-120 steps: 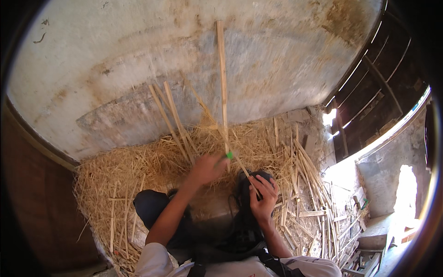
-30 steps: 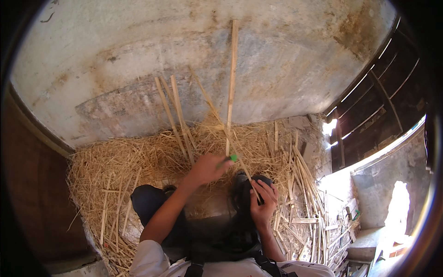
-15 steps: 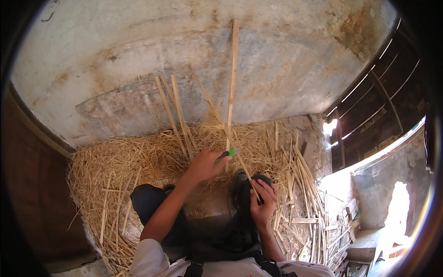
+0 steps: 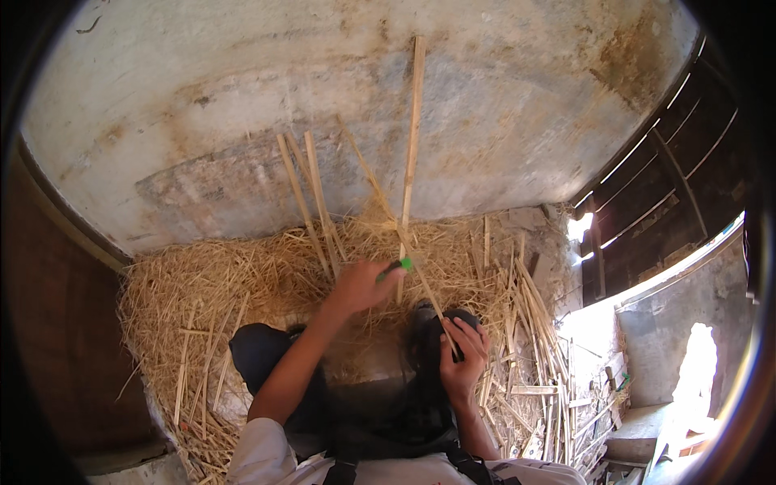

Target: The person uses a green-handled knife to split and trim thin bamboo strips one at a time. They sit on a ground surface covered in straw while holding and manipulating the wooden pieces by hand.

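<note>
My left hand is closed round the green-and-black handle of a knife; motion smears hand and blade. The knife is close beside a thin bamboo strip, though whether its edge touches I cannot tell. My right hand grips the near end of that strip, over my right knee. From there the strip slants away to the far left, toward the wall. Fine curled shavings cluster around its farther stretch.
One long bamboo slat and several shorter slats lean against the stained wall. Shavings cover the floor around my feet. Loose strips are heaped on the right, below a dark slatted wall.
My left hand, with the knife, has shifted slightly left relative to the strip and is more blurred. My right hand keeps its hold over the knee.
</note>
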{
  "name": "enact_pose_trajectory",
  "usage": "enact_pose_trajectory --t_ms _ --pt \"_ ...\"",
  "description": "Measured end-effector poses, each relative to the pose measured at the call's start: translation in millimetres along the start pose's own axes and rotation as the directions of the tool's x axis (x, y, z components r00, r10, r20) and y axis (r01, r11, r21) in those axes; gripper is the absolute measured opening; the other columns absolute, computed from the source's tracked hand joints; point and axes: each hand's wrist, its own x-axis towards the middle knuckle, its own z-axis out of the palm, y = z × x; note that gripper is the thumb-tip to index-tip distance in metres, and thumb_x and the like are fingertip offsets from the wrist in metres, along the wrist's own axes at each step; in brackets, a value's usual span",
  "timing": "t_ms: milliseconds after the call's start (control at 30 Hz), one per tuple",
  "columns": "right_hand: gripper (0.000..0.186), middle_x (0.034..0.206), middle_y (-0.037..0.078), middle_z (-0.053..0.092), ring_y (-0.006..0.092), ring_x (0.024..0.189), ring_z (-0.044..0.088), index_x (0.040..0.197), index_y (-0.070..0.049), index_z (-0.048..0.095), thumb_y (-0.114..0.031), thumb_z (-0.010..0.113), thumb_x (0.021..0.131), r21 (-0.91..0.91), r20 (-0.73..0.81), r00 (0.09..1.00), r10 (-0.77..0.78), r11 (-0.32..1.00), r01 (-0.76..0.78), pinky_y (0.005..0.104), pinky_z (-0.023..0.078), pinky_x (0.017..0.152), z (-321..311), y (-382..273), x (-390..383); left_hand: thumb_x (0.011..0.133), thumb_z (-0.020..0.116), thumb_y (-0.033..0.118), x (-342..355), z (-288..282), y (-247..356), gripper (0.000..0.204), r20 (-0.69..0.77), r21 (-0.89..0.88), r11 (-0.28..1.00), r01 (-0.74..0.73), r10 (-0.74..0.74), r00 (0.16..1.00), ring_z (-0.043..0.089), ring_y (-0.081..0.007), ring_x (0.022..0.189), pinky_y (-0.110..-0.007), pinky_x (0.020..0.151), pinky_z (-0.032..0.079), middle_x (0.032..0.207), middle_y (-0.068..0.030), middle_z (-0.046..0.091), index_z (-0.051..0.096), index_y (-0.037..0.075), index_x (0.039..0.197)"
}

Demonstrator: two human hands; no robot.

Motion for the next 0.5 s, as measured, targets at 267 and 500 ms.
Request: enact_pose_trajectory --t_ms 267,500 --pt "0.029 0.118 0.002 0.083 0.0205 0.123 0.073 0.117 -0.014 0.083 -0.004 0.077 0.09 0.015 0.003 1.0 -0.001 1.0 0.001 0.0473 0.039 0.118 1 -3 2 0.112 0.059 0.047 9 -7 -6 0.051 0.04 -0.022 0.993 0.112 -0.111 0.993 0.053 -0.0275 0.048 -0.046 0.054 0.045 0.055 -0.0109 0.053 0.077 0.0 0.103" --pt "0.03 0.119 0.002 0.083 0.0202 0.123 0.073 0.118 -0.014 0.083 -0.005 0.078 0.091 0.02 -0.002 1.0 0.007 1.0 -0.007 0.0467 0.04 0.118 2 0 -1 0.112 0.058 0.048 -1 0 -2 0.052 0.011 -0.052 0.996 0.067 -0.066 0.998 0.051 -0.0276 0.049 -0.047 0.056 0.044 0.055 -0.0132 0.051 0.076 0.0 0.103"
